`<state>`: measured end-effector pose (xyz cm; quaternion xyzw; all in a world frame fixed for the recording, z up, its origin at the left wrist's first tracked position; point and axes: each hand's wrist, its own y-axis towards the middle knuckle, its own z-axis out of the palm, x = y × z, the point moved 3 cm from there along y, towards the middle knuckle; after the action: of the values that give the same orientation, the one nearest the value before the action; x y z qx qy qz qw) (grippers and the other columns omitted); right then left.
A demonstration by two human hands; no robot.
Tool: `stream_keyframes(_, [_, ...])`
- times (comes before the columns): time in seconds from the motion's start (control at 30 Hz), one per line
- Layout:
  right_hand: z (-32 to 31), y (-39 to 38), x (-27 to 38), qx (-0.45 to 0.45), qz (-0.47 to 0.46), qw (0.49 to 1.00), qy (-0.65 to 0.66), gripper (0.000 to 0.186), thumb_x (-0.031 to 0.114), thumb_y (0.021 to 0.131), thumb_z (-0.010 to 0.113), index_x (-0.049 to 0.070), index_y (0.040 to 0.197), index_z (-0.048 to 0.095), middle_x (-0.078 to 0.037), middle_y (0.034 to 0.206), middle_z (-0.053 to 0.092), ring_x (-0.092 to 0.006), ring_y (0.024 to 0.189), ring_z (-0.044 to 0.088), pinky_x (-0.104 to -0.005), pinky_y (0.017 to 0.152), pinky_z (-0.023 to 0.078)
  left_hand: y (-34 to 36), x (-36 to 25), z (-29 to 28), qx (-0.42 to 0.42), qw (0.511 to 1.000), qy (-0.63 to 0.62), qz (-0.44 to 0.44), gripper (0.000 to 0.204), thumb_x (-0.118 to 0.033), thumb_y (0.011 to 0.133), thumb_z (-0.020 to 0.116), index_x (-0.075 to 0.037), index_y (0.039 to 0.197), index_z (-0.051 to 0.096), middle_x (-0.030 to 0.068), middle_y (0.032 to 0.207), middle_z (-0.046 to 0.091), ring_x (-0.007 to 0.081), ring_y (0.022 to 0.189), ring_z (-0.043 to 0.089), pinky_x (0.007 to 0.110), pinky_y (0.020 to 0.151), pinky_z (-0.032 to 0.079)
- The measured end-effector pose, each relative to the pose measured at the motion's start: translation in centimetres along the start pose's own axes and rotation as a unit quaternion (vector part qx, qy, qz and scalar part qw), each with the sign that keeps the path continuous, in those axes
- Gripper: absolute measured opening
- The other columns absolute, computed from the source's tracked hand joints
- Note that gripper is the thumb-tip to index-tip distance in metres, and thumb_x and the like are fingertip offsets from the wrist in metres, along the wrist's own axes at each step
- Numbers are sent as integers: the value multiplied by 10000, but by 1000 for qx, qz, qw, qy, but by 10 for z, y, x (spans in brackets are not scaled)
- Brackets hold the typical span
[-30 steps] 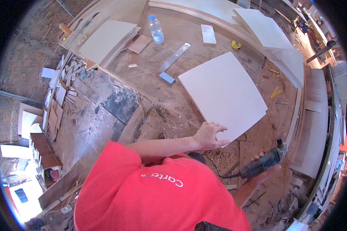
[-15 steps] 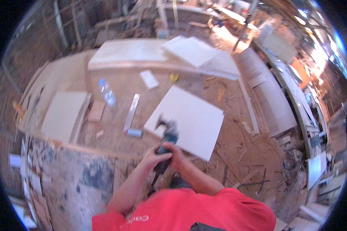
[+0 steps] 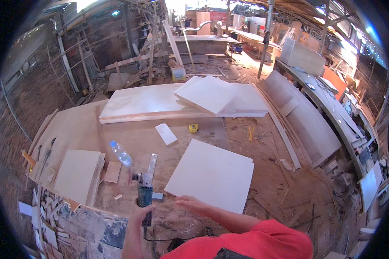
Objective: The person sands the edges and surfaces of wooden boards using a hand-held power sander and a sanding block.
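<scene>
My left hand (image 3: 138,212) is wrapped round the body of a teal-and-black angle grinder (image 3: 145,195), held upright with its disc facing left. Its cord trails down to the right behind my forearm. My right hand (image 3: 188,203) is off the tool, fingers stretched out and empty, beside the near left edge of a white square panel (image 3: 214,175). Whether it touches that edge, I cannot tell. Just beyond the grinder lies a flat metal blade (image 3: 152,163), with a small blue block (image 3: 157,196) at its near end, like a try square.
A water bottle (image 3: 121,154), a small white board (image 3: 166,134) and a yellow tape measure (image 3: 193,128) lie on the worktable. Panels are stacked at left (image 3: 78,175); larger boards (image 3: 138,103) span the back. Scraps cover the floor at right (image 3: 285,190).
Both hands were on the grinder; the right hand has let go and opened. With the left hand, the grinder has moved left, away from the white panel. The view has tilted up.
</scene>
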<state>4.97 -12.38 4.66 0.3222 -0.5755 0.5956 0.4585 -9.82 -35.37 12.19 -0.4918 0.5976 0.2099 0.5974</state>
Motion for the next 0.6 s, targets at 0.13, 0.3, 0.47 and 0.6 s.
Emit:
stream_keyframes(0.13, [-50,-37,-52,-75,61,995,-8,472,336,1005,727,22,1354,675,-72,1192,713,-180,1102,650,-370,973,526,60,23,-42,-32,991,100,81,725,-223,637,953,-1,1266,669,106,1111,724,238,1019,704,386,925,557])
stream_keyframes(0.3, [-67,-94,-49,-284,48,955,-75,366,262,991,720,50,1290,714,-37,1059,738,-144,967,674,-315,814,541,114,-7,-74,-16,940,331,76,663,-424,635,877,-8,1132,737,192,1038,767,342,986,751,455,879,572])
stream_keyframes(0.47, [-57,-130,-112,-419,68,906,-5,339,231,982,735,73,1281,708,-32,1029,739,-111,884,692,-254,716,508,162,6,-67,-6,895,445,28,616,-379,664,847,-36,1157,711,209,1099,760,375,1042,742,467,914,579])
stream_keyframes(0.6, [-4,-141,-116,-428,91,898,40,308,179,964,735,13,1224,733,-51,1011,747,-138,905,689,-301,822,544,180,36,-80,-35,874,479,69,565,-388,696,843,-48,1120,691,208,1092,756,378,1039,743,485,904,580])
